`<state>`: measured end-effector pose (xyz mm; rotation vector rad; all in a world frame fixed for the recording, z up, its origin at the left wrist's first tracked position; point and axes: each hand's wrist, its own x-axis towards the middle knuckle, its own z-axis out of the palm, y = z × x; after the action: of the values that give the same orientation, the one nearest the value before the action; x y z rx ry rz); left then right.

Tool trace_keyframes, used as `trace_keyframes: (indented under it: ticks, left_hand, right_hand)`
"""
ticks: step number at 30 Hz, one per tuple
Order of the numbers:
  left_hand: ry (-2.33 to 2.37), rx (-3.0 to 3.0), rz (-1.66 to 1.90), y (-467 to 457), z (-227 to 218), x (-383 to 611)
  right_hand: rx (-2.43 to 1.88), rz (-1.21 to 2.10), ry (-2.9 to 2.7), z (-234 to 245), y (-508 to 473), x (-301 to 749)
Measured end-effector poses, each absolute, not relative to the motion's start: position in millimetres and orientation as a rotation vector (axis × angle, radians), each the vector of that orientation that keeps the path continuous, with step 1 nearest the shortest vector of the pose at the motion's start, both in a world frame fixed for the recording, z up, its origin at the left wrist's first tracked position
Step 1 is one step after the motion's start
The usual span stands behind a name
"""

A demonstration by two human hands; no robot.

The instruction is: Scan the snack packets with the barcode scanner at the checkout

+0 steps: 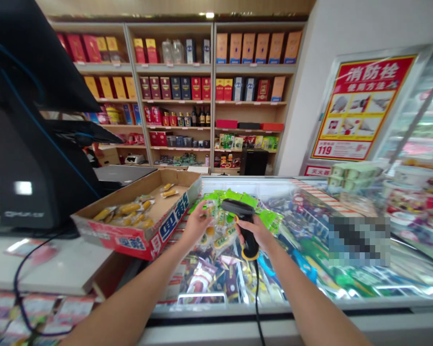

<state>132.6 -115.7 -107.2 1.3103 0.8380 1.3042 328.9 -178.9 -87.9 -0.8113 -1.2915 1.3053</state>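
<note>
1. Clear plastic snack packet (216,229) with a green header is hanging from the left hand (198,223), pinched in the fingers above a glass-topped freezer chest (216,307).
2. Right hand (254,233) is clamping a black corded barcode scanner (247,226) with yellow trim, its head leaning over the packet; the hands are close but apart.
3. Packet is probably handling as light, soft and slippery, so the green header looks like the firmest place to hold.
4. Left fingers are covering part of the packet, and its print is blurring beyond reading.
5. Whether the scanner is touching the packet is hard to tell from this view.
</note>
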Motion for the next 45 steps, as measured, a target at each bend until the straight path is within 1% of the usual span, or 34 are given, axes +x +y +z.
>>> trace_keyframes:
  ticks: [10, 19, 33, 36, 40, 42, 45]
  left_hand:
    - [0.798, 1.359, 1.254, -120.4, -106.8, 126.9]
    - [0.919, 1.528, 1.347, -124.7, -109.3, 132.2]
    - [0.948, 1.531, 1.351, -129.4, -105.8, 133.9]
    - [0.974, 1.6, 1.364, -129.5, -105.8, 133.2]
    - [1.12, 1.782, 1.366, -136.5, -98.3, 138.6]
    - [1.143, 1.895, 1.288, -142.9, -92.5, 146.7]
    - [1.116, 2.068, 1.084, -153.1, -84.2, 166.0]
  right_hand:
    - [-0.82, 1.279, -1.368, -87.0, -180.9, 323.1]
    - [-0.856, 1.293, -1.423, -89.1, -180.6, 324.0]
    - [-0.867, 1.274, -1.394, -87.4, -181.3, 325.4]
    - [-0.883, 1.248, -1.323, -86.6, -176.3, 332.5]
    - [-0.955, 1.107, -1.056, -81.3, -167.7, 349.3]
    - [-0.964, 1.042, -0.913, -78.1, -164.6, 357.5]
    - [-0.929, 0.97, -0.781, -75.9, -161.5, 365.7]
